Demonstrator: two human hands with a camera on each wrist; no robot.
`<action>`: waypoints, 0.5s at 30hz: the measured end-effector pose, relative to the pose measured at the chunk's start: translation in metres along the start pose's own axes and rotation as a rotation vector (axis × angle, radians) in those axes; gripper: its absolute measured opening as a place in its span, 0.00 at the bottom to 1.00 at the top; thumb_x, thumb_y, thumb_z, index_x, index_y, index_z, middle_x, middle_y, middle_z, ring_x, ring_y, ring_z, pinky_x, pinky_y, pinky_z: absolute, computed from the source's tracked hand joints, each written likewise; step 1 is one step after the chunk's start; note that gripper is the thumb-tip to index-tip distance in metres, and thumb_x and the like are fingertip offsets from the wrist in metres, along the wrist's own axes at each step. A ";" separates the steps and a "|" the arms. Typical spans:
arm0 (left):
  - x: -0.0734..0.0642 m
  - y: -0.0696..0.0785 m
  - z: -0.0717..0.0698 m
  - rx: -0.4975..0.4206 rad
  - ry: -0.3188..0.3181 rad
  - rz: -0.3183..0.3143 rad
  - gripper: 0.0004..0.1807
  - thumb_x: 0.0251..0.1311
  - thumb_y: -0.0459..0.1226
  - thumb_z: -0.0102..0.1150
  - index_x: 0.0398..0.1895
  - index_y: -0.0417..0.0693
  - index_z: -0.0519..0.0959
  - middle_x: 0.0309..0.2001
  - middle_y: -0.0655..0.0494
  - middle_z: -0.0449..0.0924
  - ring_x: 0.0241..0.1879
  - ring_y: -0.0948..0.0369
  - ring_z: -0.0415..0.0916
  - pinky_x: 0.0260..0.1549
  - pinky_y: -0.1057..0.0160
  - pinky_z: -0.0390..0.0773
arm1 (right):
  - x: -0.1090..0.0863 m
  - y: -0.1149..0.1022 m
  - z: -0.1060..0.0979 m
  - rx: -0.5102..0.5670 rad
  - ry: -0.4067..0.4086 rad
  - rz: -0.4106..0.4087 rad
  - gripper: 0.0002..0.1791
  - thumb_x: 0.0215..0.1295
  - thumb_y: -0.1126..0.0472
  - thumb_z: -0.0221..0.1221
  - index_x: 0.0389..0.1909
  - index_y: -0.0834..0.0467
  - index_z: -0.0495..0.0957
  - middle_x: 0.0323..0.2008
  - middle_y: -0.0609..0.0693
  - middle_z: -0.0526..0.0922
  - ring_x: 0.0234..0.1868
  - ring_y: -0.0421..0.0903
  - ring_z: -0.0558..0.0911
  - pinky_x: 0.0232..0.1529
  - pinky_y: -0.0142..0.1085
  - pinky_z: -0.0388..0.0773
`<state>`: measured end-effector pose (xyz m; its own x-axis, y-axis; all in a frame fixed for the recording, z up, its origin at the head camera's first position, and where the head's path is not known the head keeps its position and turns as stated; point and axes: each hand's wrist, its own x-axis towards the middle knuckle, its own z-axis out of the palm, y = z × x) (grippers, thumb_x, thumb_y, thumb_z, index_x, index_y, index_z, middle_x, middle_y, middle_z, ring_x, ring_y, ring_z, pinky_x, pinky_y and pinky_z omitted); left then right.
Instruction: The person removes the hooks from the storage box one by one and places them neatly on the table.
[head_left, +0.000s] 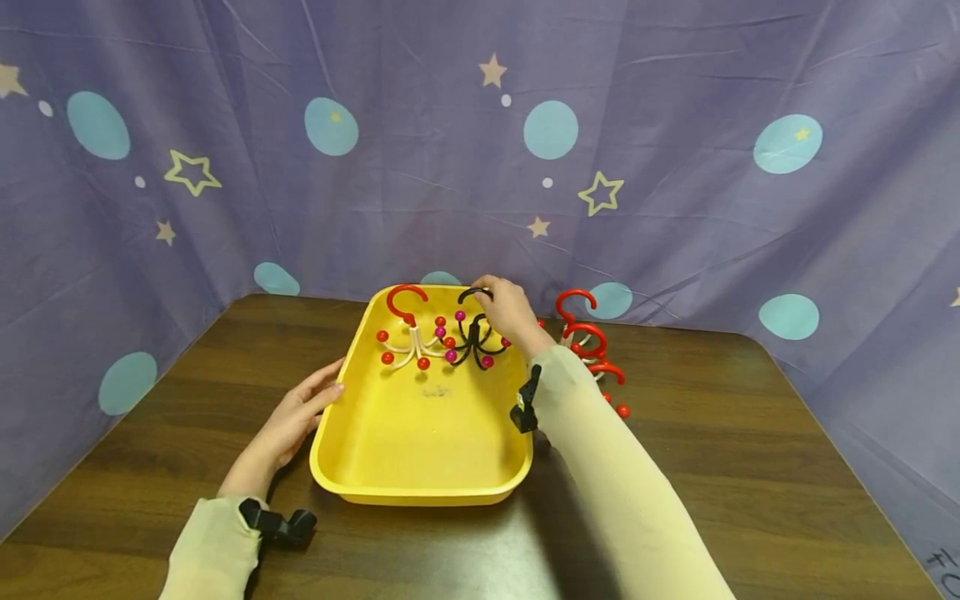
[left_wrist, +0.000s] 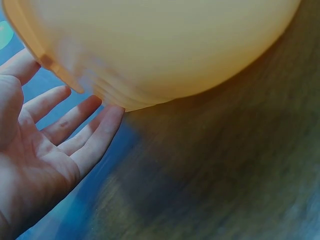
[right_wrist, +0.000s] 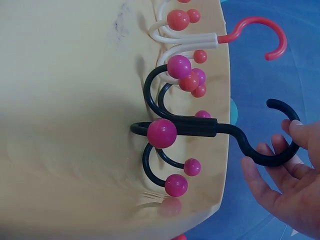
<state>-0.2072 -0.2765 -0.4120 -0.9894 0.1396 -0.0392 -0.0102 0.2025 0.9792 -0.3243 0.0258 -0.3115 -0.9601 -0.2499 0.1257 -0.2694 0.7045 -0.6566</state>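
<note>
Well — right hand (head_left: 506,310) round black hook (right_wrist: 265,159) — left hand (head_left: 294,418), fingers apart, against yellow tray (head_left: 423,446).

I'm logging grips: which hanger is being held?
The black hanger with magenta balls: the right hand holds its hook. The other hangers have red hooks.

Curtained tabletop recording station; the wider building cannot be determined. Purple star-patterned drapery (head_left: 427,179) encloses the back and sides of a wood-grain surface (head_left: 720,450), and both wrists (head_left: 249,477) wear black camera mounts (head_left: 276,525).
</note>
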 end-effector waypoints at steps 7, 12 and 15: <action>-0.001 0.000 0.000 0.009 0.003 -0.010 0.33 0.66 0.50 0.44 0.70 0.49 0.50 0.57 0.46 0.62 0.43 0.70 0.73 0.41 0.64 0.76 | -0.001 -0.001 -0.005 -0.010 0.007 -0.022 0.14 0.70 0.56 0.45 0.50 0.52 0.75 0.49 0.50 0.77 0.43 0.46 0.76 0.42 0.38 0.74; -0.001 0.001 0.000 0.010 0.001 -0.008 0.33 0.66 0.50 0.43 0.70 0.49 0.50 0.56 0.48 0.63 0.43 0.70 0.73 0.41 0.64 0.76 | -0.002 -0.003 -0.010 -0.012 0.004 -0.036 0.14 0.70 0.56 0.44 0.50 0.52 0.75 0.49 0.50 0.77 0.41 0.45 0.77 0.40 0.37 0.74; -0.001 0.001 0.000 0.017 0.001 -0.008 0.33 0.66 0.50 0.43 0.70 0.49 0.50 0.57 0.47 0.63 0.44 0.70 0.73 0.41 0.64 0.75 | -0.001 -0.006 -0.015 -0.023 0.012 -0.053 0.14 0.70 0.56 0.44 0.50 0.53 0.75 0.48 0.50 0.77 0.40 0.45 0.76 0.38 0.37 0.74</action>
<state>-0.2063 -0.2765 -0.4112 -0.9895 0.1369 -0.0463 -0.0152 0.2202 0.9753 -0.3227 0.0317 -0.2969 -0.9453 -0.2795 0.1684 -0.3212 0.7059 -0.6313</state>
